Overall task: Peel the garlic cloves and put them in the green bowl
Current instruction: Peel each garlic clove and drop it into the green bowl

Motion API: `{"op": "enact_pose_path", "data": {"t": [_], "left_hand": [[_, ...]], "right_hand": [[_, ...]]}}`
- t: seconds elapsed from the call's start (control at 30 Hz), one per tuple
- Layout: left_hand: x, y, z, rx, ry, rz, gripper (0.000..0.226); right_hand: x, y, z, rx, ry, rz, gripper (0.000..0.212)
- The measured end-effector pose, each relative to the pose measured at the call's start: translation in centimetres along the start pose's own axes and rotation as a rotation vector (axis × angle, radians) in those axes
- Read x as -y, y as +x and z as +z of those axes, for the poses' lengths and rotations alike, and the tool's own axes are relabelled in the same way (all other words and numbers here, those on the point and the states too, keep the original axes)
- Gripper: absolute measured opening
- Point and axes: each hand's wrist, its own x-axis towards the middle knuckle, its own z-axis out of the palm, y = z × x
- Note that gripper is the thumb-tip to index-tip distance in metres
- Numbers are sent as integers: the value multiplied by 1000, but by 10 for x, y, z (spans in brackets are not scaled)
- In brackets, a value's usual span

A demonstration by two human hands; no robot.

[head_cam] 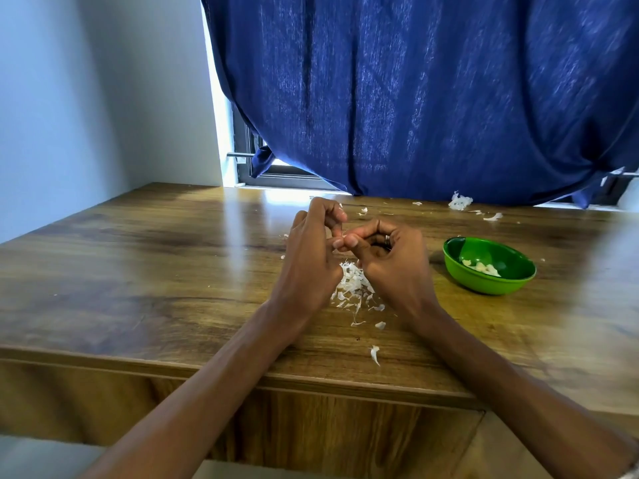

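Two hands, one clove, one bowl

Both of my hands are raised just above the table (138,271), fingertips meeting over a heap of skins (352,285).

Item: left hand (313,257). Fingers curled, thumb and forefinger pinched at the meeting point. It grips one end of the clove (340,244), which is almost wholly hidden between my fingertips; only a pale sliver shows.

Item: right hand (390,261). Fingers curled inward, thumb pressed to the same spot, pinching the clove from the other side. A ring (387,239) shows on one finger.

Item: bowl (489,281). Green, upright on the table to the right of my right hand, well apart from it. Several pale peeled cloves (482,267) lie in its bottom.

Item: skins. White papery flakes piled on the table directly under and between my hands, with loose pieces trailing toward the near edge.

Item: far scraps (460,202). A small white clump and a few flakes near the back edge of the table, beyond the bowl.

Item: curtain (415,98). Dark blue, hanging behind the table, its hem close to the back edge.

Item: wall (69,98). Pale, at the left.
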Motion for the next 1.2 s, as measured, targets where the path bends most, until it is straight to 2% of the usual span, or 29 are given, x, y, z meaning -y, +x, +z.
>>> {"op": "enact_pose_path", "data": {"t": [0.13, 0.3, 0.57, 0.73, 0.87, 1.07, 1.2], "left_hand": [[-5, -1, 0, -2, 31, 12, 62], [-4, 1, -1, -29, -16, 28, 54], [0, -1, -1, 39, -79, -13, 31], [5, 0, 0, 100, -54, -33, 43], [5, 0, 1, 55, -38, -12, 46], [5, 1, 3, -14, -157, -92, 46], [6, 2, 3, -4, -220, -140, 42]], "right_hand": [[-1, 1, 0, -35, 6, -8, 8], [1, 2, -2, -29, -41, -53, 18], [-5, 1, -1, -17, -92, -53, 10], [-8, 2, -2, -34, -168, -62, 17], [-6, 1, 0, -28, -66, -68, 8], [-4, 5, -2, 25, 48, -60, 15], [-7, 5, -2, 13, 59, -57, 10]]}}
